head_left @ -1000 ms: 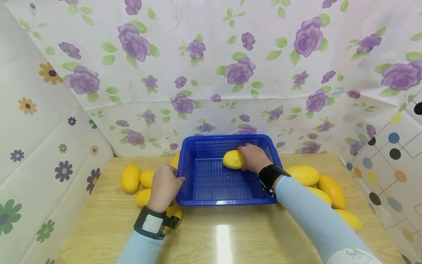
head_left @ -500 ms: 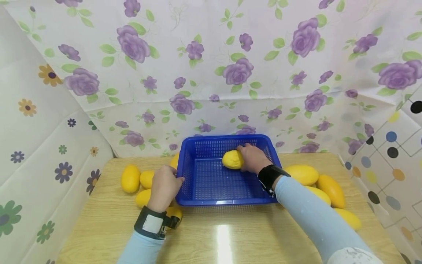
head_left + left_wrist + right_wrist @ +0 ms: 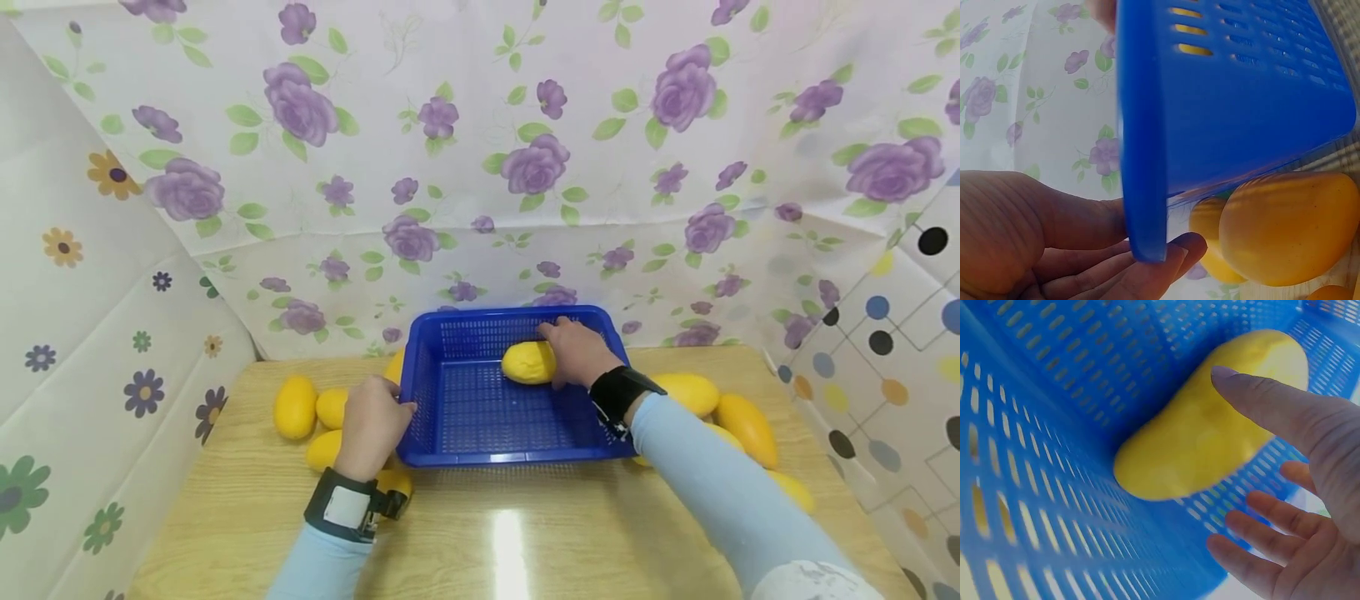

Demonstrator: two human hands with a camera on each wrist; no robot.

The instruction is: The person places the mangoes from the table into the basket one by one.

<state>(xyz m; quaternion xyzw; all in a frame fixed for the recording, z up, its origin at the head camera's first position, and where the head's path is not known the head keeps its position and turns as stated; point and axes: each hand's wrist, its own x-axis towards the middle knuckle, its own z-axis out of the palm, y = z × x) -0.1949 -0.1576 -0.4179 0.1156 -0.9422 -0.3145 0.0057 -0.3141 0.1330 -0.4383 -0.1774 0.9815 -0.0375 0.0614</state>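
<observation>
A blue perforated plastic basket (image 3: 517,457) stands on the table against the back sheet. Its left rim is pinched between the thumb and fingers of my left hand (image 3: 372,425); the left wrist view shows this grip at the rim's (image 3: 1141,137) corner. Inside, toward the back right, lies one yellow mango (image 3: 525,364). My right hand (image 3: 581,354) is at the mango's right end, fingers spread. In the right wrist view the thumb (image 3: 1266,403) overlaps the mango (image 3: 1179,450), while the other fingers (image 3: 1272,534) extend apart from it.
Several mangoes (image 3: 296,407) lie left of the basket, partly behind my left hand. More mangoes (image 3: 746,429) sit on the right, partly covered by my right forearm. A flowered sheet (image 3: 465,167) hangs behind the wooden table (image 3: 225,517), with patterned sheets at both sides.
My right hand has loosened from the mango and shifted slightly right, its fingers spreading, and more of the mango shows. The left hand keeps its hold on the rim.
</observation>
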